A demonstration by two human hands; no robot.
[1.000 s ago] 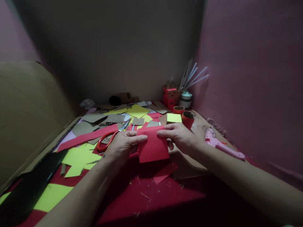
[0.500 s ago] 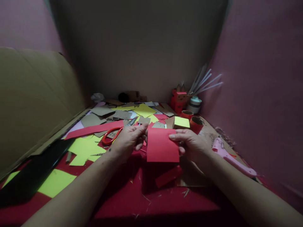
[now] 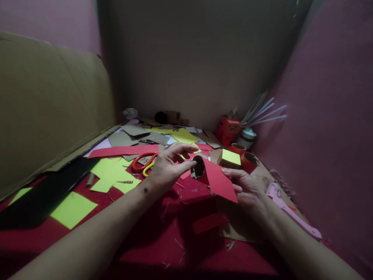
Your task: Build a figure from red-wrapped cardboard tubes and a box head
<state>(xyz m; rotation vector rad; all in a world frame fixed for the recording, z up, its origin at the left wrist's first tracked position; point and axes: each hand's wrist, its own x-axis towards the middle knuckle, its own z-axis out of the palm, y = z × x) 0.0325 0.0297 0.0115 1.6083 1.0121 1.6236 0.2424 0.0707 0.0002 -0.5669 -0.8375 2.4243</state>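
A sheet of red paper [image 3: 220, 182] slants down to the right, and its left end meets a small cardboard tube [image 3: 193, 174]. The tube's dark round opening faces me. My left hand [image 3: 171, 165] grips the tube at its left side, thumb at the rim of the opening and forefinger curved above. My right hand [image 3: 252, 190] is closed on the right edge of the red paper, thumb on top and fingers underneath. Whether the paper is stuck to the tube cannot be seen. Left of my left hand lie red-handled scissors [image 3: 136, 165], partly hidden.
A pink glue gun [image 3: 291, 212] lies at the right. Behind my right hand stand red-covered tubes [image 3: 251, 162], a yellow-topped box [image 3: 231, 157] and a lidded jar [image 3: 247, 137]. Yellow paper [image 3: 74, 210] and cardboard scraps [image 3: 135, 129] cover the left and back.
The red paper has turned from facing me flat to slanting, and the tube's opening has come into view. My left hand has shifted onto the tube. The view has swung slightly left.
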